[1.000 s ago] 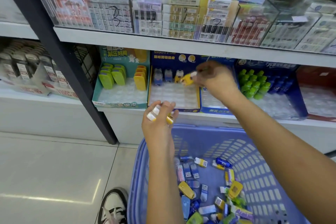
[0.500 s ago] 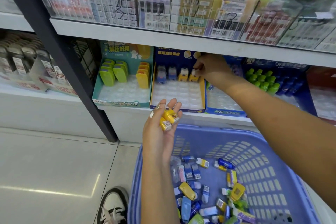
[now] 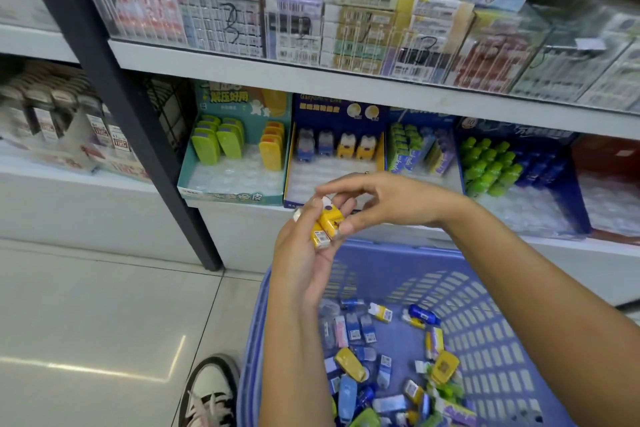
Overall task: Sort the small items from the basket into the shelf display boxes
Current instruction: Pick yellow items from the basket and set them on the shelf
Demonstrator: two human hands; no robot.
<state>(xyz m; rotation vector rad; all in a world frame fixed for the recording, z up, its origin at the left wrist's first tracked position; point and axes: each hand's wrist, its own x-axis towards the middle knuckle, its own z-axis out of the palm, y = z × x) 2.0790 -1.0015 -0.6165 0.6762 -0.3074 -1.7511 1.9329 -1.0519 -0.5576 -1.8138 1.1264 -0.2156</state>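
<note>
Left hand (image 3: 303, 255) cups yellow erasers (image 3: 325, 226), probably light and slick, over the basket's (image 3: 388, 248) far rim; right hand (image 3: 393, 201) curls over them, grip unclear, so pinch the long sides.

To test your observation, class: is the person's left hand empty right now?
No, the left hand holds small yellow items in its palm, above the blue basket.

One basket (image 3: 512, 333), one shoe (image 3: 211, 388), two hands (image 3: 304, 253) (image 3: 391, 201); shelved, two yellow items (image 3: 347, 146), two blue items (image 3: 305, 144).
</note>
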